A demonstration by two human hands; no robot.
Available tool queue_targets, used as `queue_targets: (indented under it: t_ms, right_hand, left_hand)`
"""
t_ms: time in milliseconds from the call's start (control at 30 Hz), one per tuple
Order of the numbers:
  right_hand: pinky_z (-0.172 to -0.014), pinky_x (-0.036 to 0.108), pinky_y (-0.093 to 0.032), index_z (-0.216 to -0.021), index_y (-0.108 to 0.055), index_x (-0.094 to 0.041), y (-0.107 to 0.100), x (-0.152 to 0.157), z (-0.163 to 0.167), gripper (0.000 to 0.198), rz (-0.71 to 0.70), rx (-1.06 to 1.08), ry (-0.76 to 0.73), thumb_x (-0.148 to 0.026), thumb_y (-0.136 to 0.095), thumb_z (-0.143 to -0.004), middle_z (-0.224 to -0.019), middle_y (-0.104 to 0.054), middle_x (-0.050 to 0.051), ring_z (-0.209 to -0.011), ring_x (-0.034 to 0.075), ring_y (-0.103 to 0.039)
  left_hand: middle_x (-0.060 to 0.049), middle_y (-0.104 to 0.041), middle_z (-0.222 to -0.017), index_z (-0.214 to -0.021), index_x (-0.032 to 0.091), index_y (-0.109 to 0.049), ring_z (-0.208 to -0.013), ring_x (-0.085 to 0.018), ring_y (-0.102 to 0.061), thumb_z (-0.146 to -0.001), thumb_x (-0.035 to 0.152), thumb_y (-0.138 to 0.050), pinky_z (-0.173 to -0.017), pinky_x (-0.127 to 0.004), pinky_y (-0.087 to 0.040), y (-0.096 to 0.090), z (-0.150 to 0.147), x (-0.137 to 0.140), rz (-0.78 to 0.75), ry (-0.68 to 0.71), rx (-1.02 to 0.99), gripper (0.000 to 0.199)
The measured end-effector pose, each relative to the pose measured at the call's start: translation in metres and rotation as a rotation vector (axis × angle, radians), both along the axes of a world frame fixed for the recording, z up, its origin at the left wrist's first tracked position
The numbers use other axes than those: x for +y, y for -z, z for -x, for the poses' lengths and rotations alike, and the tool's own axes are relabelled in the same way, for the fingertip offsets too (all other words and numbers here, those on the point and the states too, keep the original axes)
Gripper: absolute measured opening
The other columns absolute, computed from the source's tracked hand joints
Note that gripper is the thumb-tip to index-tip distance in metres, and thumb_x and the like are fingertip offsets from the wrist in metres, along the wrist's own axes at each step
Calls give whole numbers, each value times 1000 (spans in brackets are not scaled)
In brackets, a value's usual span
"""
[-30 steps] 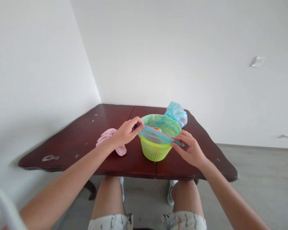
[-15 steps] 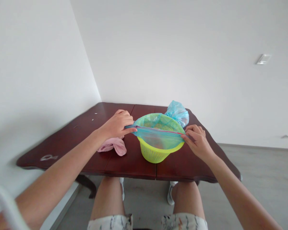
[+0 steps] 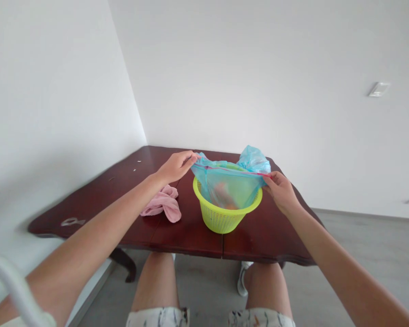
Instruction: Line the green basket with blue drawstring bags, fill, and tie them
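A thin blue plastic bag (image 3: 236,184) with a pink drawstring along its edge hangs inside a yellow-green plastic basket (image 3: 223,220). My left hand (image 3: 179,164) pinches the bag's edge at its left end, above the basket rim. At the right end, my right hand (image 3: 280,188) grips the same edge by the pink drawstring. Between them the edge is stretched nearly straight across the basket. Something orange-brown shows blurred through the film; its kind I cannot make out.
A filled blue plastic bag (image 3: 254,159) lies behind the basket. Left of the basket is a crumpled pink cloth (image 3: 163,204). A small whitish looped item (image 3: 72,221) lies near the left edge of the dark wooden table (image 3: 105,200), which stands against white walls.
Both hands have lifted the near edge of the bag up off the front rim of the basket. The basket's front rim is now uncovered.
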State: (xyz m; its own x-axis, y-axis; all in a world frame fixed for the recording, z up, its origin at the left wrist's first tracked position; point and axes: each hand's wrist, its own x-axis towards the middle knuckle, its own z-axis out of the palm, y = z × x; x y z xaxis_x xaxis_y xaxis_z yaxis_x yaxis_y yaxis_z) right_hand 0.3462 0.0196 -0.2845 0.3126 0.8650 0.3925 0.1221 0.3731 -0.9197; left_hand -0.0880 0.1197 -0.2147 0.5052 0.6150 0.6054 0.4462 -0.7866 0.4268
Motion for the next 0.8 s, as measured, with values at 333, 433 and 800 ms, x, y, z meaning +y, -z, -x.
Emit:
queue_targets:
  t_ms: [333,433,800]
  right_hand:
    - [-116,50,-63,-99,-72,-27,-20,-19,0,44,-315,-175,93,-68,-88,-103,-137,-88,14,-129,31,-82]
    - [-115,48,-63,-98,-75,-26,-19,-15,-1,47,-241,-199,69,-72,-87,-100,-139,-87,13,-129,31,-81]
    - [-81,41,-67,-85,-78,-24,-31,47,-7,66,-23,-245,91,-90,-81,-90,-84,-80,7,-87,28,-76]
  left_hand:
    - [-9,-80,-163,-151,24,-77,-151,-26,-77,-108,9,-49,-136,-47,-56,-14,10,-14,-235,-10,117,53]
    - [-12,-83,-158,-139,22,-83,-147,-30,-80,-112,18,-56,-135,-51,-58,-11,10,-2,-233,-4,80,39]
    - [-14,-82,-159,-130,20,-89,-153,-29,-76,-104,4,-51,-141,-55,-53,-4,-18,41,-171,-70,24,49]
